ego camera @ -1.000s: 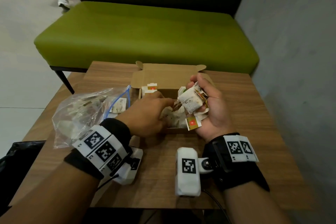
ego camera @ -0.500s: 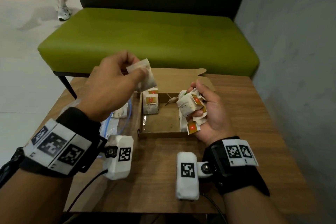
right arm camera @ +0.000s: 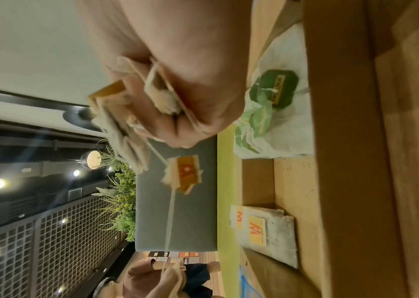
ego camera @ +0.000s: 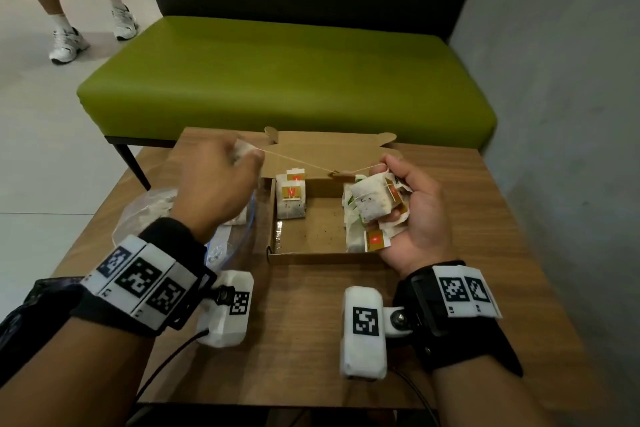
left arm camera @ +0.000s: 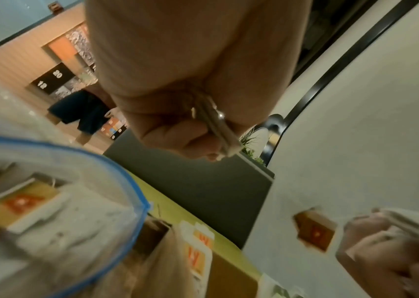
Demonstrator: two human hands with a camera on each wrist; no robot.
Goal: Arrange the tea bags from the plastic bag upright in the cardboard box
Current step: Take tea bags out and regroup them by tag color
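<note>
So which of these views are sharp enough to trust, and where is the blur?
Head view: mostly sharp, the cardboard box crisp, though the left hand is motion-smeared and the room dim. Left wrist view: heavily blurred, the plastic bag soft up close. Right wrist view: turned sideways, the right hand blurred, ceiling lamps flaring.

Brown cardboard box, blue-edged plastic bag, orange-tagged white tea bags.

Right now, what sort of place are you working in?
Probably a public seating area, such as a mall or a cafe lounge, not a home. A green padded bench with a dark high back faces the small wooden table, a passer-by's legs cross the tiled floor, and numbered signs hang behind.
</note>
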